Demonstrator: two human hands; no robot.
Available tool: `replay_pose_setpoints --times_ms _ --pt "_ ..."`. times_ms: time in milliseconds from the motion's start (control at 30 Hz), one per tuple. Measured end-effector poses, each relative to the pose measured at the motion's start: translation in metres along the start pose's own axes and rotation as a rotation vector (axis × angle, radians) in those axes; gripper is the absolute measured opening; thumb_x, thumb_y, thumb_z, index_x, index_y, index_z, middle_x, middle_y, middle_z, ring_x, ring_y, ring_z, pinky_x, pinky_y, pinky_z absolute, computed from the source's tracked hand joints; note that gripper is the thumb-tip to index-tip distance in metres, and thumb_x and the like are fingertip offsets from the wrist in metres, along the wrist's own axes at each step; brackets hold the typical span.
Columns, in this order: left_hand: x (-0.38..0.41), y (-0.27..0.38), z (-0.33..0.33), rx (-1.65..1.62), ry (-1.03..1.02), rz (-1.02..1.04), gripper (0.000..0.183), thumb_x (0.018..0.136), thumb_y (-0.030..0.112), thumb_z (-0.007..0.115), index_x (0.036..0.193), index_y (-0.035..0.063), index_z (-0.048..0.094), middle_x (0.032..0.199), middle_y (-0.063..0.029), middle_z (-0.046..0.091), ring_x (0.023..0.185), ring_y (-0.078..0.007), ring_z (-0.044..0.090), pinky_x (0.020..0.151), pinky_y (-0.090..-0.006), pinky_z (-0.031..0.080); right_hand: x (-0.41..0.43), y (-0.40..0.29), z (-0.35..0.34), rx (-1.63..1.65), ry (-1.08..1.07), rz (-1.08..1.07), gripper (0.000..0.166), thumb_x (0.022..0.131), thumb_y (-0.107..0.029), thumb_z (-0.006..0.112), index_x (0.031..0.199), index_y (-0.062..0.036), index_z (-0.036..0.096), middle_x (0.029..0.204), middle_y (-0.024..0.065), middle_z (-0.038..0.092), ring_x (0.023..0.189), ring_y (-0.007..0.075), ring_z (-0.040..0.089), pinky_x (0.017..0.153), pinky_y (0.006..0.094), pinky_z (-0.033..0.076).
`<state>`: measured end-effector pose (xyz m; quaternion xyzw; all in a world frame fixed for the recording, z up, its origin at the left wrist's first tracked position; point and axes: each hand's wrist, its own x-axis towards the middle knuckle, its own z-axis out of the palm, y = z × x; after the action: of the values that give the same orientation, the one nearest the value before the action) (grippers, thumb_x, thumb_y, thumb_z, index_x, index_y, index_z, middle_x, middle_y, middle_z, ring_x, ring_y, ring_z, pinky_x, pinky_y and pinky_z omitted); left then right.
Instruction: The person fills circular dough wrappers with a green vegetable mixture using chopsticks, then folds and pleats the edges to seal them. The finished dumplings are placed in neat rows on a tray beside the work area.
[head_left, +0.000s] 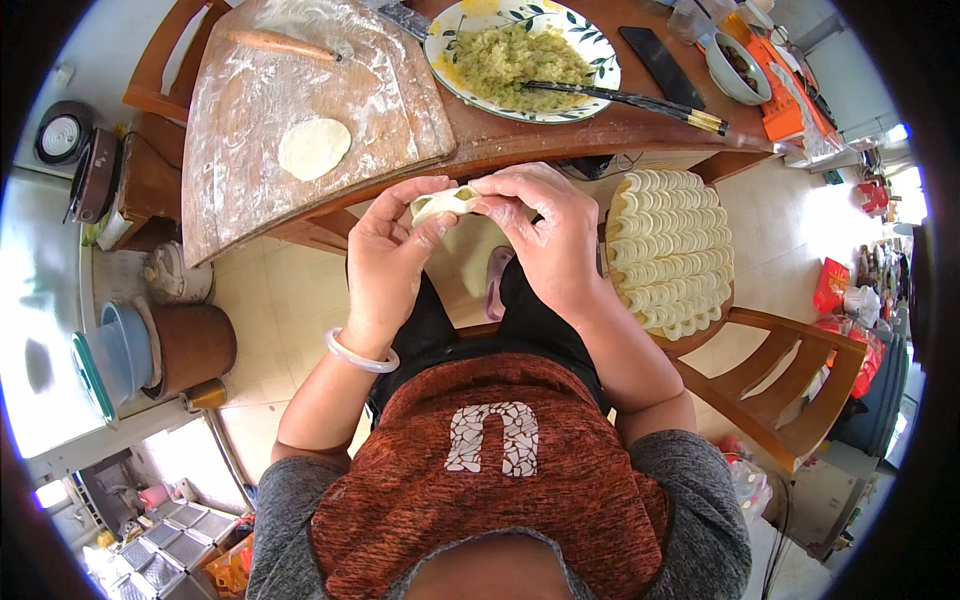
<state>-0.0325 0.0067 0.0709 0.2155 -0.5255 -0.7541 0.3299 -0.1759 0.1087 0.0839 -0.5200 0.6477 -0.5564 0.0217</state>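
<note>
Between my hands, just past the table's near edge, is a partly folded dumpling (445, 202) with green filling showing through gaps in its wrapper. My left hand (401, 240) pinches one end with thumb and fingers; a pale bangle circles that wrist. My right hand (536, 217) grips the other end. One round dough wrapper (315, 149) lies flat on a floured wooden board (390, 127), with a wooden rolling pin (281, 45) farther back. Beyond my hands stands a leaf-patterned plate (602, 56) of chopped green filling (514, 64), black chopsticks (622, 96) resting across its rim.
Rows of shaped dumplings (667, 247) cover a round woven tray on a wooden chair (780, 375) at the right. A dark flat object (660, 67), a bowl (739, 69) and an orange grater (784, 112) are at the table's right. Buckets (191, 349) stand at left.
</note>
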Motion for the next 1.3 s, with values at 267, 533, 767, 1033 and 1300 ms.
replay_pose_setpoints --times_ms 267,533,767,1033,1300 --pt "-0.001 -0.003 0.003 -0.005 -0.042 0.037 0.034 0.088 -0.012 0.065 0.122 -0.0065 0.059 0.124 -0.0123 0.065 0.111 -0.0157 0.063 0.096 -0.0270 0.052 0.000 -0.001 -0.001 -0.056 -0.042 0.014 0.012 0.082 0.005 0.072 0.094 0.0007 0.070 0.092 0.0116 0.071 0.084 0.0234 0.067 0.072 0.0312 0.053" --pt "-0.003 -0.001 0.005 0.087 -0.051 0.036 0.035 0.088 -0.011 0.065 0.122 -0.0059 0.060 0.122 -0.0098 0.065 0.110 -0.0123 0.062 0.093 -0.0240 0.050 0.001 -0.002 -0.002 -0.098 0.048 -0.157 0.013 0.078 0.005 0.075 0.089 -0.0009 0.069 0.091 0.0096 0.071 0.083 0.0256 0.066 0.072 0.0331 0.052" --pt "-0.004 -0.001 0.004 0.191 -0.055 0.022 0.035 0.088 -0.009 0.067 0.121 -0.0025 0.063 0.115 -0.0026 0.068 0.090 -0.0025 0.056 0.075 -0.0170 0.045 0.002 -0.004 -0.001 -0.113 -0.003 -0.105 0.020 0.075 0.005 0.075 0.092 -0.0037 0.070 0.090 0.0088 0.070 0.082 0.0259 0.064 0.073 0.0347 0.052" --pt "-0.002 -0.002 0.005 0.496 -0.009 0.212 0.043 0.083 -0.004 0.071 0.125 0.0014 0.062 0.107 -0.0028 0.070 0.078 -0.0043 0.053 0.071 -0.0189 0.045 0.002 -0.009 0.000 -0.169 0.018 -0.264 0.033 0.067 0.003 0.080 0.098 -0.0063 0.074 0.087 0.0066 0.068 0.082 0.0264 0.063 0.072 0.0355 0.050" --pt "-0.001 0.003 0.004 0.727 -0.092 0.354 0.048 0.084 0.000 0.073 0.129 0.0023 0.058 0.106 -0.0056 0.071 0.098 -0.0132 0.068 0.087 -0.0269 0.053 0.003 -0.007 0.002 -0.179 -0.051 -0.277 0.023 0.072 0.002 0.077 0.091 -0.0052 0.067 0.091 0.0076 0.067 0.086 0.0283 0.061 0.074 0.0388 0.050"
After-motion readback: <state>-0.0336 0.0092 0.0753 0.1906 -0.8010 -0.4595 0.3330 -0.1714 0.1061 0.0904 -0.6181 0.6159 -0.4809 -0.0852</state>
